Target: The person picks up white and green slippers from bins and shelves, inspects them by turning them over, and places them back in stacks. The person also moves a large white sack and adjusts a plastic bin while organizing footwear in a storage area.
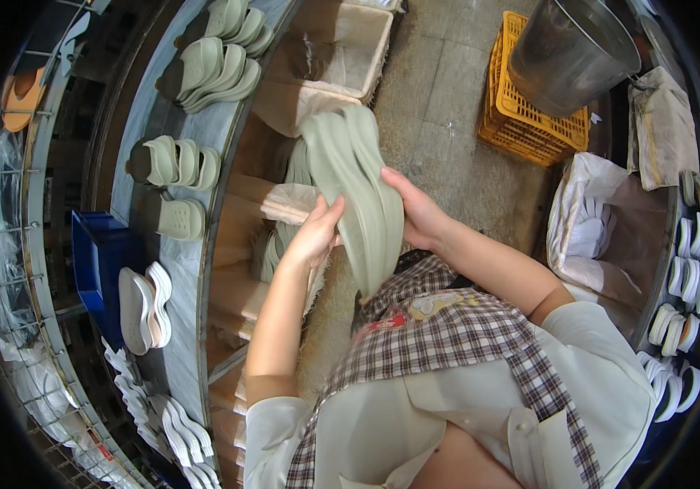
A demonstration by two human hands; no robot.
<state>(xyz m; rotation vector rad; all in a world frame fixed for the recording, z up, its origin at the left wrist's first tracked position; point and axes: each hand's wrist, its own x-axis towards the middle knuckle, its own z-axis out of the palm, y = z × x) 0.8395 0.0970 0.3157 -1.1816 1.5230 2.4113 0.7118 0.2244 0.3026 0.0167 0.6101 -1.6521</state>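
Left hand (pixel 315 236) and right hand (pixel 417 216) both closed on stack of pale green foam sandal soles (pixel 355 191), one grip per side, held upright above concrete floor (pixel 439 122). More green sandals (pixel 203 69) lie on grey table (pixel 172 269) along left edge.

Shoe factory — sandals (pixel 203 69) on conveyor (pixel 178 326).
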